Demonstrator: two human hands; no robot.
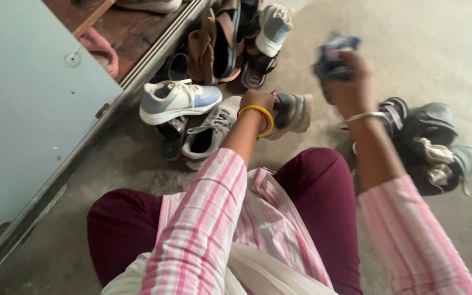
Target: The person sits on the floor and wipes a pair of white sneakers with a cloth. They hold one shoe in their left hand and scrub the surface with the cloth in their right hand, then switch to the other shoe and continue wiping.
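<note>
Person sits on the concrete floor [454, 33], maroon trousers and pink striped sleeves nearest the camera. Left hand [262, 102], wrist ringed by yellow and red bangles, is closed around a dark shoe [293, 112] with a thick pale sole, held just above the floor ahead of the knees, sole end pointing right. Right hand [350, 82], thin metal bangle on the wrist, is raised and clenched around a crumpled blue cloth [331, 54]; cloth is motion-blurred, apart from the shoe. Just left of the held shoe, a grey laced sneaker [208, 131] lies on the floor, touching a white-and-blue sneaker [177, 99] behind it. To the right of the right arm, a heap of dark sandals [430, 142] with tan lining. Farther back, a pile of brown sandals [214, 43] and a pale sneaker [273, 28]. Left edge: grey metal door [23, 109], and a wooden shelf [127, 30] with a pink slipper [100, 50].
</note>
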